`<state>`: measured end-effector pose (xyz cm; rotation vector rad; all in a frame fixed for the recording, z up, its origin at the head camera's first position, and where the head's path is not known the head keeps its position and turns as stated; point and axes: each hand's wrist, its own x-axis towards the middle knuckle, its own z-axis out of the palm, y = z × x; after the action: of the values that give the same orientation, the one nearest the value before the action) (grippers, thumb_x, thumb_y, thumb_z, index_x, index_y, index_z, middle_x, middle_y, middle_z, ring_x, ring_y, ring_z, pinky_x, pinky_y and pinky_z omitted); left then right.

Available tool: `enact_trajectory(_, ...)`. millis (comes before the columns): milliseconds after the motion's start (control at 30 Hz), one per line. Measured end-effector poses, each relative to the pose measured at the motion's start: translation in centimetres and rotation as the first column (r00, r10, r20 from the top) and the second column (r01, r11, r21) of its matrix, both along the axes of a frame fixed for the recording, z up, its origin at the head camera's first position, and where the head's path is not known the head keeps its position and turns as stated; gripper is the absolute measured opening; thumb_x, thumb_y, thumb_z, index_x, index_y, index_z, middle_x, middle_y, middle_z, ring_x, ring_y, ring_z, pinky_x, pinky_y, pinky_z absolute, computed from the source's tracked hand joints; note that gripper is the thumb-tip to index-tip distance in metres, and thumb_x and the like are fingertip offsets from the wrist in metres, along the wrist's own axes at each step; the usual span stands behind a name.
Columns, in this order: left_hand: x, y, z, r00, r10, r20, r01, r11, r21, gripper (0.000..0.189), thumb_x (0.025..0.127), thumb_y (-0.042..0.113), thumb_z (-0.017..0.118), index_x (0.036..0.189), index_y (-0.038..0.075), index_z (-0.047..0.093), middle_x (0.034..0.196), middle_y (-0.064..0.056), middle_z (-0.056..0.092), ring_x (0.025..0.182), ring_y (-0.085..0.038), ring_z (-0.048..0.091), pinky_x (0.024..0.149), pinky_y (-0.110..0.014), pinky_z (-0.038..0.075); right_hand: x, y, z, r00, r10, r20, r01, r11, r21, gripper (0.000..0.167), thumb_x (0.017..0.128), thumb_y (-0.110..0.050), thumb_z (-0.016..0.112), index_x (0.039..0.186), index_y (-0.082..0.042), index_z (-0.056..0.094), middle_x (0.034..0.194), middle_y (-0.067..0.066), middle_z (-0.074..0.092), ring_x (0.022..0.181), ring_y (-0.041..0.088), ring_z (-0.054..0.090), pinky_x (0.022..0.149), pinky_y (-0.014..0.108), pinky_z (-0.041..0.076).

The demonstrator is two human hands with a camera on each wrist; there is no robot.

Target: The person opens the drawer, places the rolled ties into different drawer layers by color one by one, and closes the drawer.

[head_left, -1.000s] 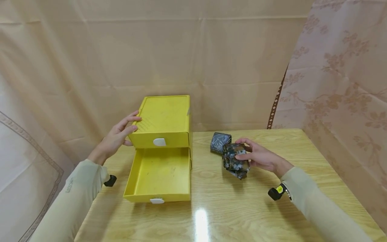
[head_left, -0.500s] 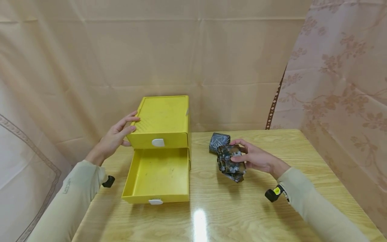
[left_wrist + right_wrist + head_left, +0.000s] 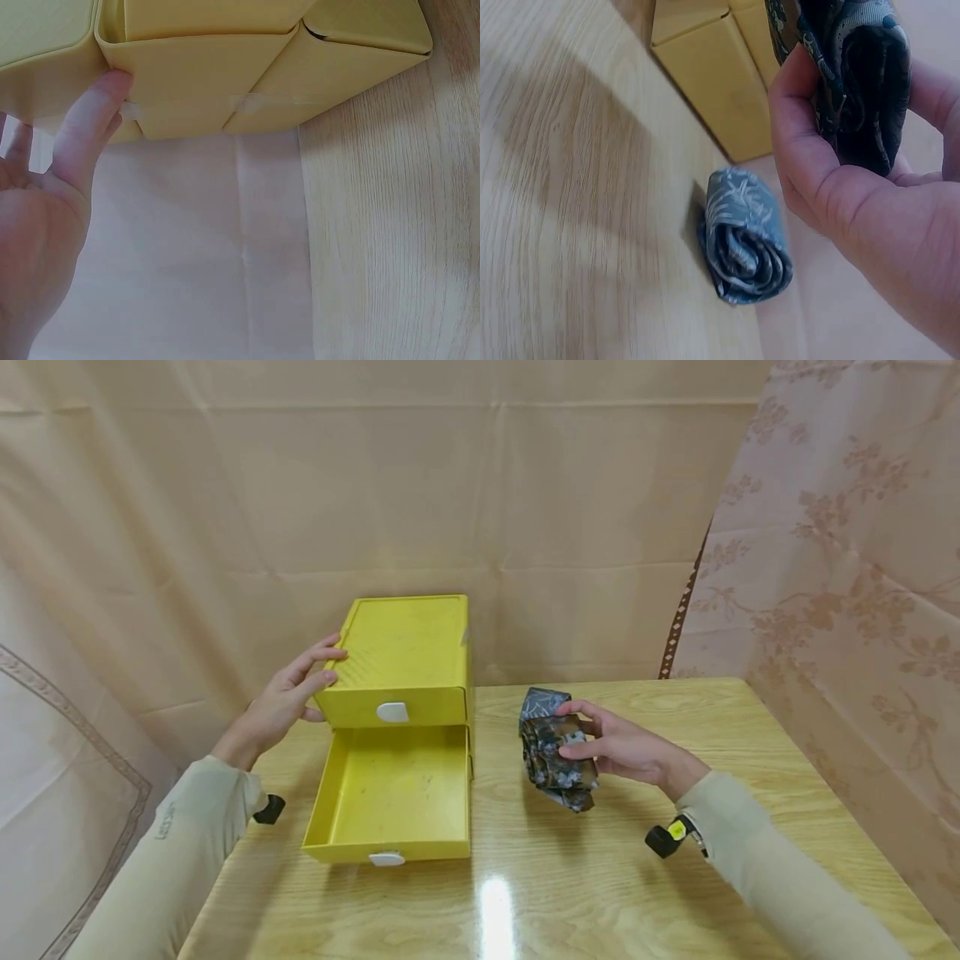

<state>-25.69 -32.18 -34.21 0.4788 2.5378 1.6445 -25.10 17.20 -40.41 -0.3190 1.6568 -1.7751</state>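
In the head view my left hand (image 3: 281,702) rests on the upper left edge of a yellow two-drawer cabinet (image 3: 401,643). The left wrist view shows a finger (image 3: 90,124) of it touching the cabinet's side wall. The lower drawer (image 3: 401,789) is pulled out with bare inside; the upper one is closed. My right hand (image 3: 626,747) pinches a dark, flower-patterned rolled necktie (image 3: 558,756), thumb on the near face, held above the table. Behind it stands a blue-grey rolled necktie (image 3: 543,702), partly hidden in the head view; its spiral end (image 3: 746,259) shows in the right wrist view.
The wooden table (image 3: 600,893) meets a beige curtain (image 3: 570,527) at the back. A flowered curtain (image 3: 847,602) hangs along the right side. White handles (image 3: 386,859) stick out from the drawer fronts.
My right hand has carried the dark necktie a short way left, and it now covers more of the blue-grey one. My left hand and the cabinet stay as they were.
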Motion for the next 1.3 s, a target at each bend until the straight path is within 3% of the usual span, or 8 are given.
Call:
enact_trajectory(333, -0.1, -0.1, 0.0, 1.0, -0.004, -0.004, 0.004, 1.0, 0.0, 0.047, 0.108, 0.036, 0.05, 0.148, 0.013, 0.045, 0.167, 0.016, 0.017, 0.145, -0.032, 0.029, 0.073, -0.04, 0.059, 0.8, -1.6, 1.4, 0.999, 0.039, 0.005, -0.039, 0.999, -0.036, 0.059, 0.094, 0.0, 0.069, 0.14, -0.018, 0.039, 0.145, 0.022, 0.034, 0.123, 0.039, 0.051, 0.093, 0.053, 0.053)
enact_trajectory(900, -0.1, 0.0, 0.0, 1.0, -0.004, -0.013, 0.004, 1.0, -0.011, 0.046, 0.108, 0.036, 0.049, 0.148, 0.013, 0.045, 0.167, 0.015, 0.017, 0.144, -0.033, 0.031, 0.071, -0.039, 0.058, 1.4, -3.0, 2.4, 0.997, 0.082, 0.011, -0.081, 0.993, -0.086, 0.055, 0.095, 0.002, 0.068, 0.138, -0.019, 0.041, 0.144, 0.022, 0.037, 0.122, 0.038, 0.053, 0.092, 0.051, 0.054)
enact_trajectory(1300, -0.1, -0.1, -0.1, 1.0, -0.003, -0.009, 0.003, 1.0, -0.001, 0.046, 0.108, 0.036, 0.05, 0.148, 0.013, 0.045, 0.167, 0.015, 0.016, 0.143, -0.033, 0.031, 0.072, -0.042, 0.058, 1.9, -5.8, 4.0, 0.991, 0.133, -0.018, -0.134, 0.986, -0.094, 0.058, 0.092, 0.002, 0.071, 0.138, -0.017, 0.042, 0.142, 0.023, 0.042, 0.122, 0.04, 0.054, 0.095, 0.053, 0.052)
